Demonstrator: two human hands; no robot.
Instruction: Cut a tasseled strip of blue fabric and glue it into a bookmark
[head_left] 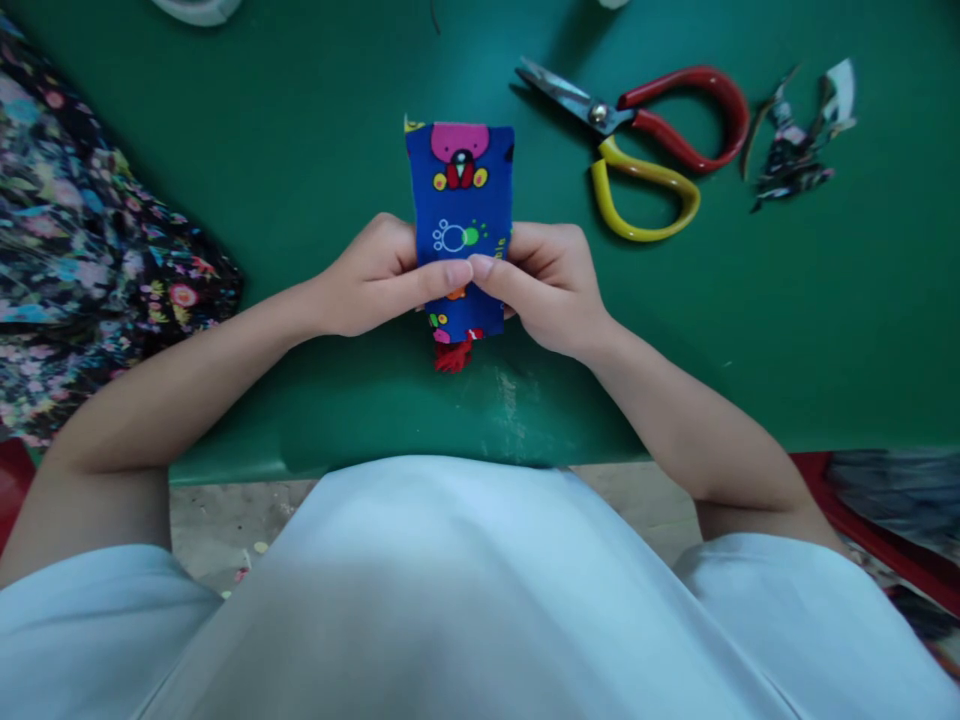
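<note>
A small blue piece of cloth (pixel 457 205), printed with a pink bear and a paw, is held up between both hands over the table. My left hand (pixel 375 275) pinches its left side, thumb flat on the front and fingers behind. From the right, my right hand (pixel 559 285) grips it the same way, and the two thumb tips meet at the middle. The fingers behind the cloth are mostly hidden. Below its lower edge a tuft of red threads (pixel 453 357) sticks out.
Scissors (pixel 600 115) with red and yellow handles lie at the upper right, blades slightly apart. Beside them are fabric scraps (pixel 799 150). Dark floral fabric (pixel 82 210) covers the left of the green table (pixel 337 120). A white object (pixel 199 8) is cut off at the top edge.
</note>
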